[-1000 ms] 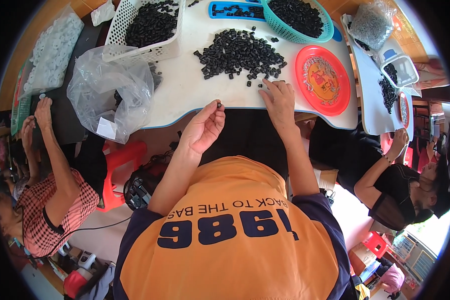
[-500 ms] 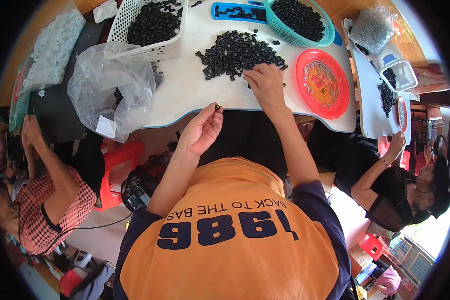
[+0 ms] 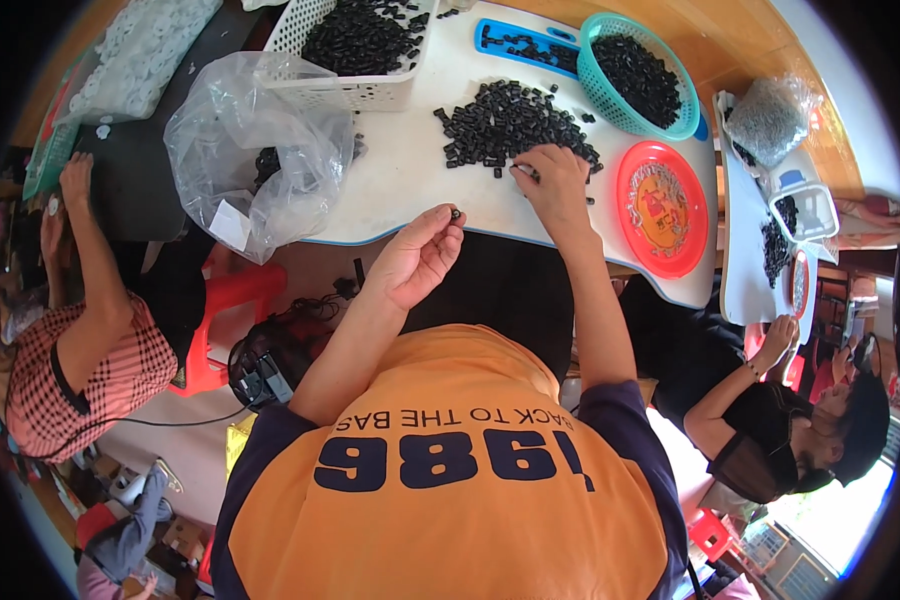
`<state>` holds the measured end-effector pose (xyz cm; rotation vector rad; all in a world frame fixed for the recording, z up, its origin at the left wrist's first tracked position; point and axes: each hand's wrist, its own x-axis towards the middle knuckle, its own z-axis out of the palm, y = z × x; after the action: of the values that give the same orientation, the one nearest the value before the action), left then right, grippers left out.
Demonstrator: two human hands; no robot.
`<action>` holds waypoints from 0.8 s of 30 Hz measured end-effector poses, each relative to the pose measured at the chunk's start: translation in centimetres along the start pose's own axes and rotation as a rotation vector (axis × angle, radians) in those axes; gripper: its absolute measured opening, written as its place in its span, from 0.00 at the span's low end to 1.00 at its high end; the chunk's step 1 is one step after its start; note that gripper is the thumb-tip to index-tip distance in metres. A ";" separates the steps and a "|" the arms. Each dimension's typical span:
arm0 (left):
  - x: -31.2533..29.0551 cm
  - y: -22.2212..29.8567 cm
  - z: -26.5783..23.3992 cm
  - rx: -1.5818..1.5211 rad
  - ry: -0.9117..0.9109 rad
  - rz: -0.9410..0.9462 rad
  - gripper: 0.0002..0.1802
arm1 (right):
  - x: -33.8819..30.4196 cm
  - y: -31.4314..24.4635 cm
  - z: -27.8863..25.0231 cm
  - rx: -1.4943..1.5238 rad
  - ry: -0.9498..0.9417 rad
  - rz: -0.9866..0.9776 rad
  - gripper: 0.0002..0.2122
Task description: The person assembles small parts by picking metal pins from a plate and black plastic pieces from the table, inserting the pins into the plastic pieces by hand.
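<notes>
My left hand (image 3: 420,258) is held palm up before the table's front edge. Its thumb and forefinger pinch a small black plastic piece (image 3: 456,213), with a bright spot at the end. Over the table, at the front edge of a pile of small black plastic pieces (image 3: 515,125), my right hand (image 3: 560,195) has its fingertips drawn together. Whatever lies between them is too small to make out. To the right of that hand is a round red tray (image 3: 705,225) with many tiny silvery parts.
A white perforated basket (image 3: 370,92), a blue tray (image 3: 482,35) and a teal basket (image 3: 592,85) hold more black pieces. A clear plastic bag (image 3: 205,130) slumps over the table's left side. People sit working on the left (image 3: 100,330) and right (image 3: 760,430).
The whole view has shifted, so the table sits lower and further right in the picture. My right fingers have come together at the pile's edge. The left hand keeps its pinch.
</notes>
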<state>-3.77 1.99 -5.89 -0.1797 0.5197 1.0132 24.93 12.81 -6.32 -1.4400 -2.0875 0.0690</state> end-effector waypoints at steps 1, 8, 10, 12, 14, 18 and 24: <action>-0.3 0.0 0.1 0.014 -0.017 0.011 0.09 | 0.3 -2.2 -1.6 0.194 -0.050 0.196 0.06; -1.2 0.0 2.6 0.129 -0.119 0.075 0.08 | -0.9 -11.6 -7.3 1.225 -0.105 0.583 0.08; -1.5 0.0 3.6 0.167 -0.111 0.107 0.08 | -1.9 -11.9 -7.6 1.351 -0.114 0.604 0.09; -1.9 -0.1 4.3 0.196 -0.106 0.140 0.08 | -2.6 -12.1 -7.3 1.287 -0.128 0.584 0.08; -2.3 -0.1 4.6 0.241 -0.106 0.222 0.08 | -3.0 -12.5 -7.2 1.217 -0.144 0.564 0.08; -2.6 -0.6 4.8 0.281 -0.136 0.274 0.08 | -2.9 -13.4 -7.3 1.142 -0.108 0.511 0.07; -3.3 -1.2 5.7 0.335 -0.137 0.335 0.10 | -3.6 -13.3 -7.8 1.155 -0.101 0.533 0.08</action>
<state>-2.22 1.02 0.58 0.2817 0.5975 1.2357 18.52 2.10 3.30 -1.1402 -1.2068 1.3230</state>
